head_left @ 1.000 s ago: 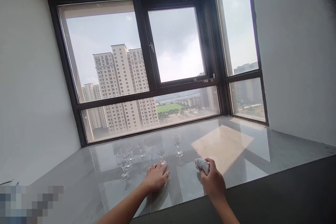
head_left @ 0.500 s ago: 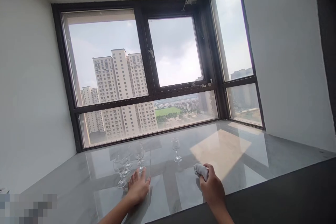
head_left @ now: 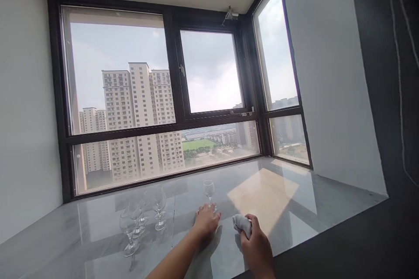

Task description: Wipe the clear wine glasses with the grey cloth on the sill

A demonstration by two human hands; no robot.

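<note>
A lone stemmed glass (head_left: 208,189) stands upright on the glossy grey sill (head_left: 340,192). My left hand (head_left: 207,221) is at its base, fingers apart and covering the lower stem and part of the foot; whether they touch the glass is unclear. To the right, my right hand (head_left: 257,242) is closed around a bunched grey cloth (head_left: 241,225), low over the sill. Several more clear stemmed glasses stand upright on the left, among them one at the front (head_left: 128,226) and one nearer the middle (head_left: 159,205).
A dark-framed window (head_left: 176,126) rises behind the sill and turns a corner at the right. A white side wall (head_left: 330,74) borders the sill, with cords (head_left: 397,52) hanging beyond it. Sunlight falls on the sill's right part.
My left hand has moved right, from beside the grouped glasses to the lone glass. My right hand still holds the cloth. The view has shifted, so the glasses appear farther left and lower.
</note>
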